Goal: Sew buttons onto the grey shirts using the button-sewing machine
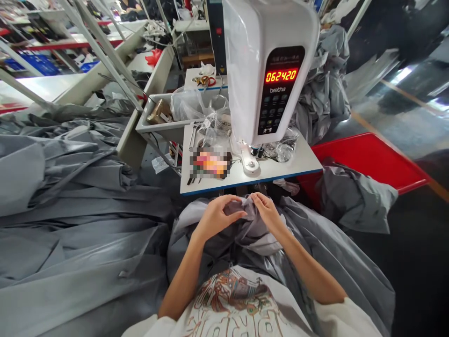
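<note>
Beyond a printed shirt [238, 299], grey cloth [264, 236] is bunched below the near edge of the counter [294, 164]. It is pinched between thumb and fingertips by the right hand [268, 213]; the left hand [218, 215] is held half open beside the pinch, thumb and forefinger parted. A white machine [245, 70] is mounted on the counter.

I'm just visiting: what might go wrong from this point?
The cloth is bunched where the right hand pinches it, so a fold might crease or slip free. Loose plastic lies beside the base of the machine and might snag. On the right, a grey bundle hangs over the edge of the red tray and might slide to the floor.
</note>
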The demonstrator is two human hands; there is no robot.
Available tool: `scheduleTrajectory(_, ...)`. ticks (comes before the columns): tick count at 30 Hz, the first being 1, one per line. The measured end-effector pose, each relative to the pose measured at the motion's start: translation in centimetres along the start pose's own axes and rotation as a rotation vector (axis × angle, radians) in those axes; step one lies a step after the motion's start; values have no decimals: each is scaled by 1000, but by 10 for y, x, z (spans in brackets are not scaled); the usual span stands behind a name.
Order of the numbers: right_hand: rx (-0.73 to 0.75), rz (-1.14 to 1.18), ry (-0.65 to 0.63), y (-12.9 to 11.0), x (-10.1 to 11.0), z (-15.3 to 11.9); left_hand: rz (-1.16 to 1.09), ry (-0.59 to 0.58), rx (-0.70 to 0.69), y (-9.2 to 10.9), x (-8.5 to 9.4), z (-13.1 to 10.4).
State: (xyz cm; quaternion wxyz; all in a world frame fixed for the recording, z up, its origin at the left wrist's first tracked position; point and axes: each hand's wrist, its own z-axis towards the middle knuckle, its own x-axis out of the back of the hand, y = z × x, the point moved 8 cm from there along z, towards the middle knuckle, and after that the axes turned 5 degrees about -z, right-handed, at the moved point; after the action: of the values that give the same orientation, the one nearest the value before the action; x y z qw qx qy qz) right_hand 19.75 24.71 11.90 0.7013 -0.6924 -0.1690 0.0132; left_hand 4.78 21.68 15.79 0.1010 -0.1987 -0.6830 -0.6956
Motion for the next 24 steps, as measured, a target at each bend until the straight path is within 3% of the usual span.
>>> scheduleTrajectory(3, 47, -81, -18, -2, 1, 6, -55, -30, 26, -7, -13, -5)
scheduleTrajectory(6, 193, -280, 40, -11, -3, 28, -185, -36, 71, -21, -20, -20)
scheduleTrajectory(9, 419, -576, 97, -24, -28, 65, -302, -91, 122, -33, -32, -40)
scheduleTrajectory(11, 489, -746, 93, -23, -52, 92, -348, -110, 148, -38, -37, -50)
scheduleTrajectory(14, 459, -924, 78, -13, -79, 127, -370, -75, 173, -44, -32, -61)
scheduleTrajectory(17, 422, -973, 40, -7, -90, 145, -357, -34, 186, -49, -20, -67)
scheduleTrajectory(21, 496, -1004, 22, -15, -92, 147, -366, -29, 183, -56, -10, -68)
scheduleTrajectory(24, 617, -1003, 136, -34, -90, 144, -383, -46, 169, -57, -12, -63)
